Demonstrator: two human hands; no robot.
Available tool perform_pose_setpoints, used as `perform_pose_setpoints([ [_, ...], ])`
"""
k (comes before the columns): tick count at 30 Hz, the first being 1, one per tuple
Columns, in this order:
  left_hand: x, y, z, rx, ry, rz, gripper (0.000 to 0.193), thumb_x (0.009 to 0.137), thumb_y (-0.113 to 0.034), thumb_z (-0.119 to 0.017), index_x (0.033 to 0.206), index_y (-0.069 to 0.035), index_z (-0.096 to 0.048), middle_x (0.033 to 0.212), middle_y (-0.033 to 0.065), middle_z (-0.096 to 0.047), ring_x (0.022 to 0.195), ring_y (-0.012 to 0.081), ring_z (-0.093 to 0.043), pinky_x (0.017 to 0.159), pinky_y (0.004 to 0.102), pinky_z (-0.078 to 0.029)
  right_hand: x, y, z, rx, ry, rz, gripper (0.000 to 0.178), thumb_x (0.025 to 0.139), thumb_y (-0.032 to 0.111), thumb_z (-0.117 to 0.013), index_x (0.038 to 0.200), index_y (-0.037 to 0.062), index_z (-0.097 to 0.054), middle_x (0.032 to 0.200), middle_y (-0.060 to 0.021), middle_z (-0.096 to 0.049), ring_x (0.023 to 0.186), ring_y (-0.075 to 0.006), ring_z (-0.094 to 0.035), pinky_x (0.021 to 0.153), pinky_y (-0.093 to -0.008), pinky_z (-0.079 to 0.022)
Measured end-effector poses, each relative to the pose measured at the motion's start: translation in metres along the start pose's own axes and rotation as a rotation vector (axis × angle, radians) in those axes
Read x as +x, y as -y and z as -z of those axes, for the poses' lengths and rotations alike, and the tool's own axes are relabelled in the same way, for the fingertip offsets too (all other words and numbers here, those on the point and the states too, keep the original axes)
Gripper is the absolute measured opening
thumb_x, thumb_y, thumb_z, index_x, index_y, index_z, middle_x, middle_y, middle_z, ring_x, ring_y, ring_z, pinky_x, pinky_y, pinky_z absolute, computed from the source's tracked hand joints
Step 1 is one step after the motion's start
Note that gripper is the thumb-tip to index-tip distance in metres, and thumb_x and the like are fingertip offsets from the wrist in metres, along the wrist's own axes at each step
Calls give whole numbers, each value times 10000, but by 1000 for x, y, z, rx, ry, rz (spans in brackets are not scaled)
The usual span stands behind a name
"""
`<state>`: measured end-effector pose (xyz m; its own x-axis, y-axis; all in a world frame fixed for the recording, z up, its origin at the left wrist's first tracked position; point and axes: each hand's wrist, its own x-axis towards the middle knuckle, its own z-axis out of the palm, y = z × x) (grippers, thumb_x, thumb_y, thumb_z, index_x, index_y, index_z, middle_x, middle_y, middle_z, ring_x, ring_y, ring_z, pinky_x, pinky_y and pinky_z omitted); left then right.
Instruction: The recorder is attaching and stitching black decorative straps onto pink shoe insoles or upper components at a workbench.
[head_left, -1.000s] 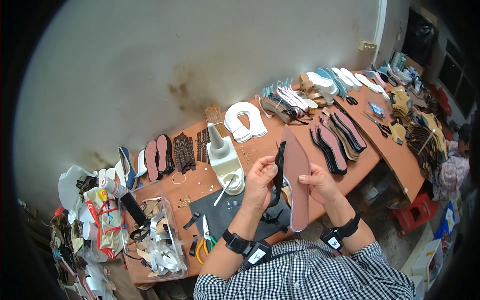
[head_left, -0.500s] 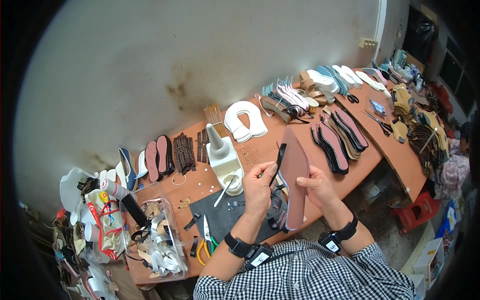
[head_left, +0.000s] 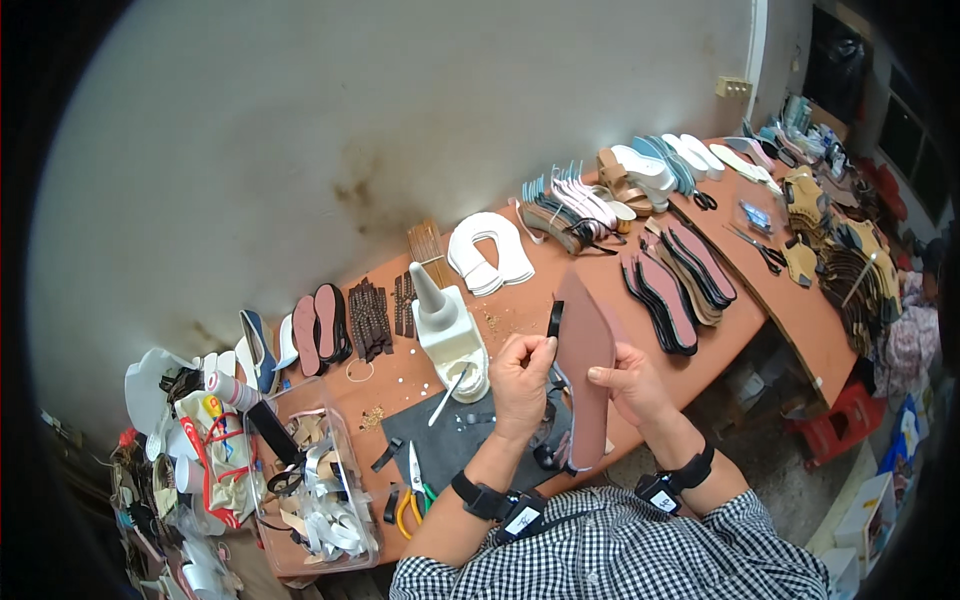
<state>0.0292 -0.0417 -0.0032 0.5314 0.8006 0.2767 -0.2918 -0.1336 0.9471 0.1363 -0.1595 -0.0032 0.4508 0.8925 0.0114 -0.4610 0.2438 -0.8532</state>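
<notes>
Fingers of the left hand (head_left: 522,390): bent, with thumb and forefinger pinching a black strap (head_left: 555,318) near the centre of the frame.
Fingers of the right hand (head_left: 638,388): grasping the right edge of a pink sole (head_left: 585,360), thumb flat on its face, the others mostly hidden behind.
Sole's place: just right of the centre of the frame, held up between both hands, tapered end toward the top, lower end near the checked shirt (head_left: 610,545).
Strap's place: at the sole's left edge, one end standing above the left thumb.
Dark mat (head_left: 455,445): lower middle of the frame, on the orange-brown surface (head_left: 715,345), partly behind the left forearm.
Yellow-and-green-handled tool (head_left: 414,465): lower middle, left of that forearm.
White stand (head_left: 443,325): middle of the frame, topped by a grey cone.
Clear box (head_left: 372,510): lower left, holding pale and dark scraps.
Stacked pink-topped soles (head_left: 668,290): right of centre.
Red stool (head_left: 840,430): lower right.
</notes>
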Motion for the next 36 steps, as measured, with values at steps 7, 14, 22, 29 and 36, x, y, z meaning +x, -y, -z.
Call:
perform_pose_setpoints([
  [7,10,-7,0,77,43,116,218,843,-157,-594,713,14,-561,657,13,-492,571,71,-425,497,228,-343,2,2,7,-40,-28,-19,300,767,-4,-606,1062,-34,-561,964,-36,-606,847,-118,-578,784,-253,-476],
  [14,21,-5,-3,85,81,-19,166,848,-156,-604,756,-20,-577,639,-65,-465,583,12,-375,505,165,-295,1,7,6,-139,-13,22,303,763,7,-607,1060,-30,-563,946,-37,-610,846,-122,-581,790,-263,-475],
  [22,29,-7,7,14,262,153,189,856,-183,-590,772,-14,-603,664,-57,-512,612,19,-425,542,173,-344,-4,10,9,-146,-32,-35,255,758,18,-611,1007,-22,-576,873,-69,-627,756,-152,-612,714,-299,-512],
  [29,35,0,-3,-174,228,186,251,873,-232,-575,810,8,-618,662,-53,-515,619,28,-440,544,188,-360,-9,11,11,-246,-45,-35,249,753,18,-618,997,-21,-587,900,-54,-624,787,-124,-591,733,-264,-486],
  [36,30,-7,-10,-176,249,142,245,893,-225,-544,847,8,-602,701,-33,-529,644,41,-478,596,188,-411,-14,17,12,-328,-48,56,236,756,16,-622,988,-21,-590,872,-43,-626,753,-106,-590,701,-246,-484],
])
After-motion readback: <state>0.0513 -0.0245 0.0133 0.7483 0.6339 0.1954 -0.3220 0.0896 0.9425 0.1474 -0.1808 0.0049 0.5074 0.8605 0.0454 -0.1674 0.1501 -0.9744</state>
